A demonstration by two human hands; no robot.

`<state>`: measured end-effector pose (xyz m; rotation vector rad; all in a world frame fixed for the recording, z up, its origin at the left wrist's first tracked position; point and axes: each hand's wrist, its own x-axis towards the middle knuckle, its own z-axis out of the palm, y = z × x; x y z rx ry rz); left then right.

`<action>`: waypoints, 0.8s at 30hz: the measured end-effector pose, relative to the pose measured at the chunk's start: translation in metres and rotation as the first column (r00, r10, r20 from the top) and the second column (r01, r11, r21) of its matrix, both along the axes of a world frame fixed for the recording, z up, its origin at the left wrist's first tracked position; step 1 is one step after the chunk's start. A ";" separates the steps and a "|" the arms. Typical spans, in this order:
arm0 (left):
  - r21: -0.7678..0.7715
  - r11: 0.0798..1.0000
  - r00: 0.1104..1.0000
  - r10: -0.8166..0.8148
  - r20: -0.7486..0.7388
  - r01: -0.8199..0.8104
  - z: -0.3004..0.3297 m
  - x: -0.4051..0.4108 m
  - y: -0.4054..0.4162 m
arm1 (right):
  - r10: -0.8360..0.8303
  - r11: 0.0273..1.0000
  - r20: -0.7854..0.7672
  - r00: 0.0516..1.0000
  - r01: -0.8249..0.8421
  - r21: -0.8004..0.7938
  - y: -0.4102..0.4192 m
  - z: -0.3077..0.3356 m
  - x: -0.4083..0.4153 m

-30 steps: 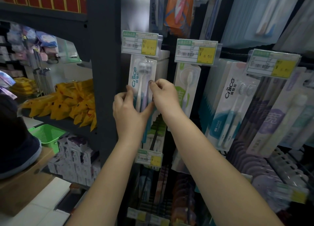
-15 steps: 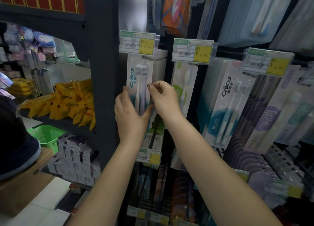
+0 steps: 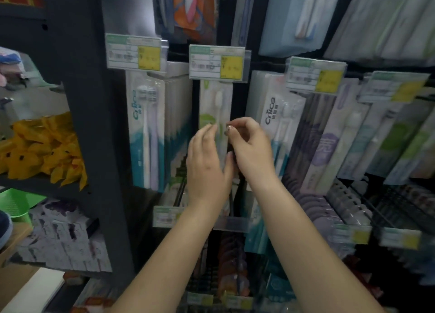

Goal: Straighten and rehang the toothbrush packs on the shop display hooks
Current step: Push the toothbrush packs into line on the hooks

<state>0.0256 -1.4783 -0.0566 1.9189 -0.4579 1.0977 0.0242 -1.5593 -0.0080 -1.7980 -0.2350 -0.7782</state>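
I see the dark display rack (image 3: 94,124) hung with rows of toothbrush packs. The green-and-white toothbrush pack (image 3: 215,110) hangs under the middle price tag (image 3: 216,62). My left hand (image 3: 207,162) lies against its front, fingers nearly straight. My right hand (image 3: 251,148) pinches its right edge, fingers curled.

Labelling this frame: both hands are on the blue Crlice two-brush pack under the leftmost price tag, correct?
Not quite. The head view shows both hands, left hand and right hand, on the green single-brush pack under the second price tag. The blue two-brush pack under the leftmost price tag hangs untouched.
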 end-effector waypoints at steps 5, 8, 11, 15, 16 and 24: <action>-0.015 0.981 0.965 -0.195 -0.174 0.196 0.005 0.001 -0.029 | -0.168 0.982 0.036 0.985 0.164 0.094 -0.043 0.002 -0.015; -0.115 0.966 0.931 -0.254 -0.261 0.231 0.014 0.004 -0.048 | -0.246 0.965 0.050 0.968 0.239 0.110 -0.061 0.003 -0.020; -0.185 0.950 0.909 -0.297 -0.293 0.250 0.023 0.006 -0.066 | -0.239 0.966 0.037 0.970 0.233 0.113 -0.073 0.004 -0.023; -0.265 0.938 0.905 -0.299 -0.302 0.221 0.025 0.008 -0.081 | -0.279 0.951 0.051 0.959 0.268 0.154 -0.087 0.001 -0.024; -0.292 0.933 0.906 -0.298 -0.302 0.210 0.025 0.009 -0.083 | -0.289 0.947 0.054 0.956 0.277 0.165 -0.089 0.000 -0.024; -0.371 0.918 0.930 -0.252 -0.267 0.142 0.034 0.011 -0.082 | -0.322 0.945 -0.083 0.943 0.325 0.028 -0.098 -0.005 -0.008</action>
